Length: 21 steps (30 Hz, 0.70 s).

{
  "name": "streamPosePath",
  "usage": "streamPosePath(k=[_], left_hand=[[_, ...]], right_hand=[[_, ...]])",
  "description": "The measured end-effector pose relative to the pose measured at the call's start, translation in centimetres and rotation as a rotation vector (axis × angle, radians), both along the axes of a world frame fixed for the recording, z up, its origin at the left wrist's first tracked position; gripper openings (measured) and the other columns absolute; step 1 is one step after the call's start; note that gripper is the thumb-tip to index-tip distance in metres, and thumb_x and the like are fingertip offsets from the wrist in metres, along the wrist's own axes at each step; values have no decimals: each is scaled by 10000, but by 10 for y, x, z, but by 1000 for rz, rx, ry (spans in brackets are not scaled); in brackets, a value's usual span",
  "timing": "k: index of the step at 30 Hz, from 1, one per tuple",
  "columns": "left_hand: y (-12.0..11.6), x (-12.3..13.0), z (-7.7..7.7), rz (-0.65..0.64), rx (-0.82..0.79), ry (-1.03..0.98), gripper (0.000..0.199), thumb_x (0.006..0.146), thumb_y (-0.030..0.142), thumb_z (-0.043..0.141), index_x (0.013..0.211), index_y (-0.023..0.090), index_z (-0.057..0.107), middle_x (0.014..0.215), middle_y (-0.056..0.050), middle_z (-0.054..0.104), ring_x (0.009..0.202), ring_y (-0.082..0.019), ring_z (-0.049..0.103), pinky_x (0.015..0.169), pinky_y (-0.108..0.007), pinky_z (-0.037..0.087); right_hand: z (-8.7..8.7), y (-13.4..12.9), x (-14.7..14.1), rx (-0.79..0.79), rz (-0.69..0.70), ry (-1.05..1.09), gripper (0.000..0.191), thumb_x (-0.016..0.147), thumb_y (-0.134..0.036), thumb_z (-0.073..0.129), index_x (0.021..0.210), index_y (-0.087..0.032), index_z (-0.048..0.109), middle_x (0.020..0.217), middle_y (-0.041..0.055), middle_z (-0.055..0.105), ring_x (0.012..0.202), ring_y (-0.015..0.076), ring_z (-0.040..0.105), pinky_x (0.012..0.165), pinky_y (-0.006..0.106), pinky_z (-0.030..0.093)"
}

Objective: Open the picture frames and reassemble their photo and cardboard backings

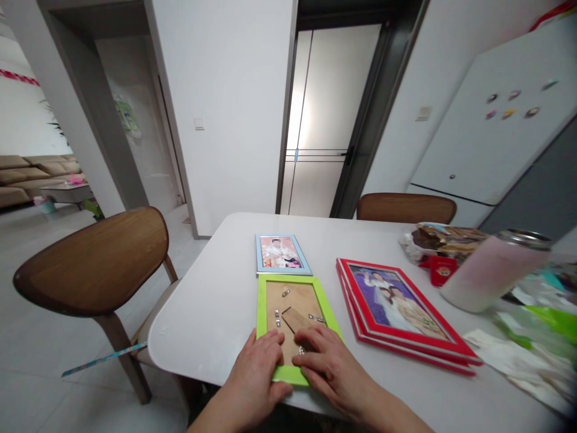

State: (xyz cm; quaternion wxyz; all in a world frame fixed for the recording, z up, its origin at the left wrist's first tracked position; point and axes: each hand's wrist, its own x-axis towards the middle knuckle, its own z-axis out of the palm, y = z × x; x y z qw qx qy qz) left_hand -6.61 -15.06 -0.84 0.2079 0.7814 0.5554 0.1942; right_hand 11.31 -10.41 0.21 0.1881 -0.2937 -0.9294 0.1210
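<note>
A green picture frame [264,300] lies face down on the white table, its brown backing board [273,290] showing with several small metal clips and a stand flap. My left hand [256,370] rests on the frame's lower left edge, thumb near the bottom edge and fingers curled over the rim. Over the lower right of the backing, my right hand [331,367] has its fingertips at the bottom metal clip [302,350]. Just beyond the green frame is a light blue frame [283,251] with a photo facing up. Two stacked red frames [406,307] lie to the right.
A pink and white tumbler [496,270] stands on the table [202,313] at the right, near a red packet [442,269], plastic bags and crumpled paper. Wooden chairs [94,261] stand at the left and at the far side [406,207].
</note>
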Motion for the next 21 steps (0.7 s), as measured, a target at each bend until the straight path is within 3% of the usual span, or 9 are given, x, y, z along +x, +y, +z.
streamPosePath(k=[6,10,13,16,21], left_hand=[[1,-3,-7,3,18,-44,310,621,234,649,904,201,528,1238,-43,459,1169,-185,353,1013,-407,148],[1,-2,-10,5,28,-83,311,602,213,658,882,196,524,1237,-39,457,1161,-187,357,1013,-392,149],[1,-2,-10,18,27,-109,275,597,185,656,833,197,515,1215,-33,470,1138,-186,375,1014,-387,140],[0,-4,-9,6,29,-158,265,587,154,658,792,204,497,1165,-9,503,1093,-166,411,1012,-361,146],[-2,-8,-12,-3,67,-206,278,569,132,666,761,208,481,1123,9,523,1058,-147,432,1010,-326,131]], right_hand=[[1,-1,3,-51,17,-10,235,757,-202,459,932,-263,603,984,47,541,947,195,434,837,370,340],[-4,18,-18,-65,-129,63,253,778,-211,431,988,-194,572,954,78,556,876,180,468,783,327,369],[-7,36,-39,-25,-214,28,209,782,-201,432,889,-185,611,889,71,574,848,179,471,752,310,362],[-9,43,-53,-11,-154,-22,226,796,-188,414,778,-203,638,804,42,591,806,166,469,720,293,348],[-12,38,-57,-45,-148,11,237,794,-190,417,806,-236,649,814,19,597,813,158,473,711,289,334]])
